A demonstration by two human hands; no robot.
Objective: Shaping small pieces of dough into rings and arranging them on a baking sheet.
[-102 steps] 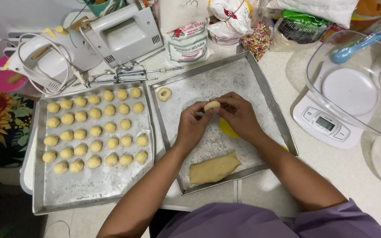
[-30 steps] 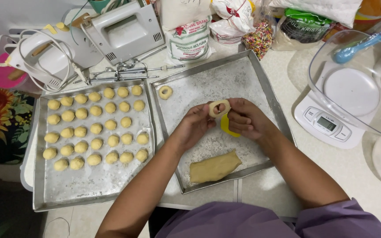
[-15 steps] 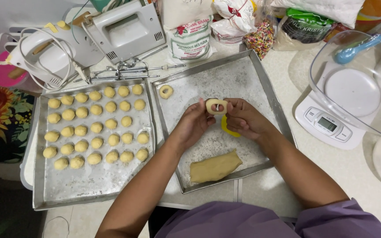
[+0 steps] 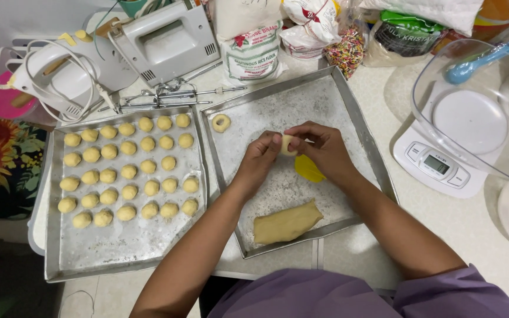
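Pale yellow dough balls [image 4: 128, 171] dot a grey metal tray [image 4: 125, 247]; the dough slab [image 4: 287, 222] is tan-yellow, the lid [image 4: 308, 169] bright yellow, the scale [image 4: 437, 165] white, the sprinkles [image 4: 344, 50] multicoloured, the cloth [image 4: 10, 168] sunflower-patterned, the sleeves [image 4: 455, 294] purple

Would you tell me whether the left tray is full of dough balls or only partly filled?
Partly filled. The left tray holds rows of dough balls across its upper part, while its lower strip shows bare floured metal.

Bright, even light from above. Soft shadows fall under the forearms, below the fingers [image 4: 275, 141]. The floured tray [image 4: 349, 106] beyond the fingers shows mild sheen, no harsh glare. Focus is sharp throughout; edges bend slightly, wide-angle.
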